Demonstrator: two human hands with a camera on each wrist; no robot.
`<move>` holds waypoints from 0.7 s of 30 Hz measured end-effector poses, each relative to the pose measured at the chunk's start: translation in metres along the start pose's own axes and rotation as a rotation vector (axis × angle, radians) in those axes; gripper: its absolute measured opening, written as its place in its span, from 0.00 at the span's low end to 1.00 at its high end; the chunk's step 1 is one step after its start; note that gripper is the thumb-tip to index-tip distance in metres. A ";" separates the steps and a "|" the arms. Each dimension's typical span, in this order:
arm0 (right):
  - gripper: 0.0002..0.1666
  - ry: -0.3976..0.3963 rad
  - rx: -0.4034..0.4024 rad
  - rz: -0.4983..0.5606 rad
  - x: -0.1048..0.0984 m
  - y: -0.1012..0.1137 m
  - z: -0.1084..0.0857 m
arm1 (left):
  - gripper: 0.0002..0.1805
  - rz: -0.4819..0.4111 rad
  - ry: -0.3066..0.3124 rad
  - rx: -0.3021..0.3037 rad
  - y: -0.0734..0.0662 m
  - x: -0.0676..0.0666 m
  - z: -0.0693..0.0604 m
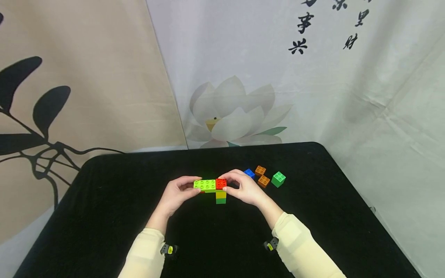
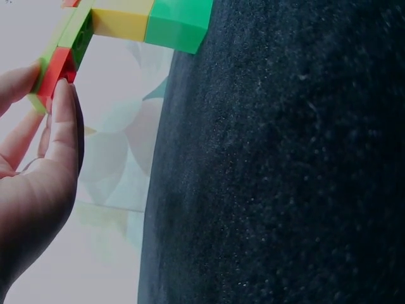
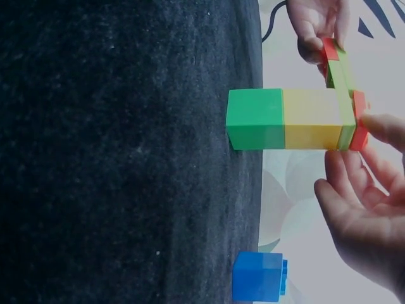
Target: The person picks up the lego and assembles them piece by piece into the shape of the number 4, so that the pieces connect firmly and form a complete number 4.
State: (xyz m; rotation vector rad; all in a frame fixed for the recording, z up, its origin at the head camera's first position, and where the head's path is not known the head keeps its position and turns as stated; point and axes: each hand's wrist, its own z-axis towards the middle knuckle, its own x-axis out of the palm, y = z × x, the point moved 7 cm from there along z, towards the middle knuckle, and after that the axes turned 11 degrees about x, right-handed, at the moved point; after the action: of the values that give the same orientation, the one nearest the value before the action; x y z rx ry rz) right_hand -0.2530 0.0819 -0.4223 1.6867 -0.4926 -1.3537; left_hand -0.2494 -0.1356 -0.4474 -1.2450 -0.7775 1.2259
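Observation:
A toy building-brick structure stands on the black table: a green brick (image 3: 256, 119) at the bottom, a yellow brick (image 3: 311, 119) on it, and thin lime bricks (image 1: 205, 185) reaching left across the top. A thin red brick (image 1: 221, 183) sits at the top right end. Under the left end another red brick (image 2: 57, 71) shows. My left hand (image 1: 176, 195) pinches the overhanging left end between thumb and fingers. With my right hand (image 1: 247, 189) I pinch the red brick at the right end, thumb in front and fingers behind.
Behind my right hand lie a blue brick (image 1: 249, 173), two orange bricks (image 1: 264, 181) and a green block (image 1: 278, 179). The black table (image 1: 114, 216) ends at a hanging printed cloth (image 1: 243, 58).

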 end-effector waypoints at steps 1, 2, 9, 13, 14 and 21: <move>0.17 -0.001 0.001 -0.001 0.000 0.000 0.000 | 0.21 0.000 0.001 0.003 0.000 0.000 0.000; 0.17 -0.002 -0.005 -0.003 0.000 0.001 0.000 | 0.21 0.003 0.001 0.004 0.000 0.000 0.000; 0.16 -0.012 -0.029 -0.039 0.001 0.003 0.000 | 0.22 -0.001 0.001 0.008 -0.001 0.000 0.000; 0.17 -0.004 -0.011 -0.021 0.001 0.002 0.001 | 0.21 0.000 0.004 0.003 0.000 0.000 0.001; 0.17 -0.001 -0.007 -0.012 0.001 0.001 0.001 | 0.20 0.001 0.004 0.001 0.000 0.000 0.001; 0.17 0.009 0.026 0.043 0.003 -0.005 0.000 | 0.21 0.015 0.005 0.001 0.001 0.001 0.001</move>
State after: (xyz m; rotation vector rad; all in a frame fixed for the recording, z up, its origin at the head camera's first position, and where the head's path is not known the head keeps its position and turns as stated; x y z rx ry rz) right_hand -0.2527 0.0823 -0.4288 1.6931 -0.5413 -1.3135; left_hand -0.2501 -0.1350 -0.4482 -1.2547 -0.7656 1.2347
